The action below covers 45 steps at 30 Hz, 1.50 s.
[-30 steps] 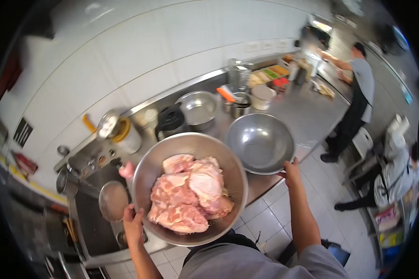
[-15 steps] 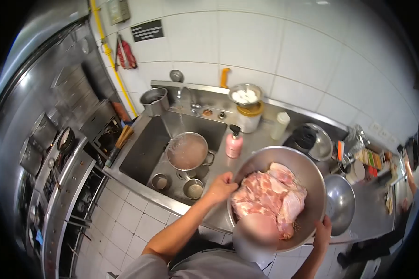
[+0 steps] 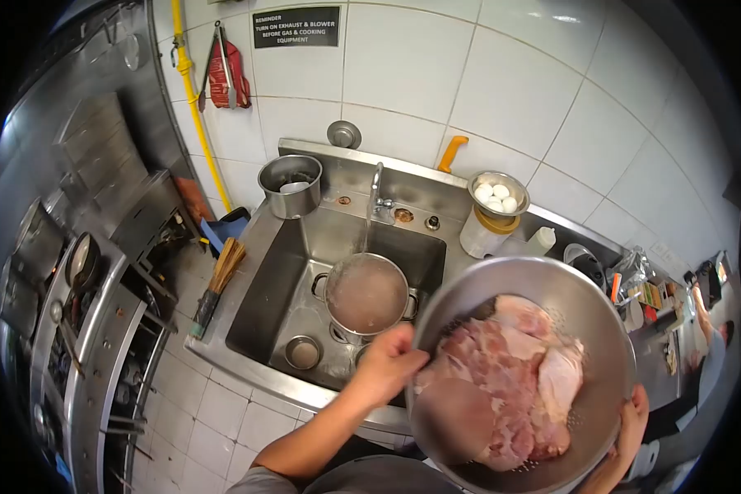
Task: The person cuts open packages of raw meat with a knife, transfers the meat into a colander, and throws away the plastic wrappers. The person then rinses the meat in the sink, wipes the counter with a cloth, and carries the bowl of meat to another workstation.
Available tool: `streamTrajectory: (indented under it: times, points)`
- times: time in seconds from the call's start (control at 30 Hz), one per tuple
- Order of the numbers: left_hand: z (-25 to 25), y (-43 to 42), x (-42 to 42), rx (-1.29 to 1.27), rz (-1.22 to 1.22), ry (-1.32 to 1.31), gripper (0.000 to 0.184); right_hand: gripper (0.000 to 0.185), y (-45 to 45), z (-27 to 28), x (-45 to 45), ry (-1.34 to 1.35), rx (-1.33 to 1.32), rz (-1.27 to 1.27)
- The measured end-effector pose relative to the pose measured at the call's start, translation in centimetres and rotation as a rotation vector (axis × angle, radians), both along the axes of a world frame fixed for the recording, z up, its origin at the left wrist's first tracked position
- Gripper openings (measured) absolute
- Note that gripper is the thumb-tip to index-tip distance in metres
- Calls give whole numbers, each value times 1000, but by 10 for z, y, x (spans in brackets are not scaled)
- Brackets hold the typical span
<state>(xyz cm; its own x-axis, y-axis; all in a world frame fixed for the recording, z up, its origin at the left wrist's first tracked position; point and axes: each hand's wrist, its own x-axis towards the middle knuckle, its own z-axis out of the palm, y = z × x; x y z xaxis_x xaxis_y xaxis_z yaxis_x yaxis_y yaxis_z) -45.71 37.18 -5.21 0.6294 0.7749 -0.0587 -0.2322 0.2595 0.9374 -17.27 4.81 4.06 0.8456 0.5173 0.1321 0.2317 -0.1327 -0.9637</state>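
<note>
My left hand (image 3: 387,364) grips the near-left rim of a large steel colander (image 3: 605,329), its fingers curled and thumb at the edge. On the right rim my right hand (image 3: 631,420) is closed. Raw chicken pieces (image 3: 502,362), some with skin, lie inside; small holes show in the metal beside them. A blurred round patch covers the lower left of the meat. The colander is held up over the counter, to the right of the sink (image 3: 259,305). In that sink, a pot (image 3: 407,290) of cloudy pinkish water stands under the running faucet (image 3: 376,193).
A small metal cup (image 3: 303,352) sits in the sink. Behind it stand a steel pot (image 3: 291,202) and a bowl of eggs (image 3: 496,196) on a lidded container (image 3: 483,235). A squeeze bottle (image 3: 541,241) is nearby. Stoves line the left; another person (image 3: 708,346) is far right.
The view has shifted, and the colander looks larger and closer, still in both my hands. It now hides the pink pump bottle and the steel bowl that were beside it.
</note>
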Motion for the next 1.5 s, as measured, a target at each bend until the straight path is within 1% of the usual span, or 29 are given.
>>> streamTrajectory:
  times: [0.03,0.1,0.2,0.23,0.27,0.3,0.33,0.47,0.53,0.6,0.67,0.77,0.83,0.87,0.9,0.97,1.0,1.03,1.1,1.13,1.17,1.2,1.23,1.3,1.37,1.4,1.43,1.47,1.5]
  points:
    - [4,17,-21,-93,20,-66,16,9,26,2,-23,-42,-5,-3]
    - [-12,60,-63,-112,71,-37,15,9,77,-15,-59,2,35,-22]
    - [-11,118,-109,-40,127,37,22,11,147,-59,-87,120,-46,99]
    - [-21,137,-121,-21,154,95,26,12,169,-78,-92,181,-113,94]
    - [-38,158,-130,-34,149,84,25,10,197,-101,-98,209,-64,122]
    - [-49,187,-138,39,182,203,23,6,240,-116,-109,329,-191,102]
    - [-68,205,-143,73,175,211,22,6,257,-150,-102,290,-200,84]
    - [-114,260,-139,90,164,292,19,11,324,-214,-85,271,-148,127]
    - [-148,282,-131,116,163,293,19,12,344,-250,-73,234,-140,126]
    - [-145,294,-119,122,187,305,21,8,362,-273,-60,172,-106,106]
    - [-139,309,-108,140,188,314,22,8,374,-272,-55,162,-121,92]
    - [-155,324,-104,207,199,350,23,14,381,-277,-62,125,-160,93]
    - [-179,327,-105,318,211,374,24,14,385,-319,-57,-25,-162,75]
    - [-204,333,-106,323,207,369,20,16,382,-305,-69,16,-166,65]
    - [-204,332,-106,317,195,389,20,16,382,-312,-70,37,-176,59]
    - [-198,318,-98,570,377,570,12,18,372,-331,-69,-91,-184,23]
    - [-200,318,-92,871,467,597,16,18,370,-327,-70,-81,-190,18]
    - [-183,312,-79,874,455,598,16,19,370,-316,-75,-55,-230,-36]
    - [-132,290,-46,1466,514,641,27,21,370,-316,-84,-21,-282,-104]
    - [-139,293,-30,1464,498,635,27,33,373,-321,-86,-158,-252,-126]
    - [-154,299,-9,1309,252,502,28,46,377,-326,-88,-300,-219,-149]
    - [-170,308,13,1147,15,368,30,66,377,-307,-101,-304,-285,-116]
    - [-187,323,33,1151,-2,356,30,66,378,-291,-111,-302,-288,-135]
    - [-214,361,66,351,-55,381,21,70,377,-268,-126,-513,-329,-151]
    - [-217,383,89,39,15,181,22,71,369,-262,-132,-530,-239,-36]
    - [-210,383,104,32,-13,184,22,71,368,-265,-136,-529,-198,1]
    - [-196,379,115,-159,-58,130,25,62,368,-257,-138,-510,-175,69]
    - [-185,374,121,-350,-100,78,30,55,371,-261,-139,-356,-118,131]
    - [-179,368,127,-355,-126,86,30,49,378,-267,-140,-206,-56,188]
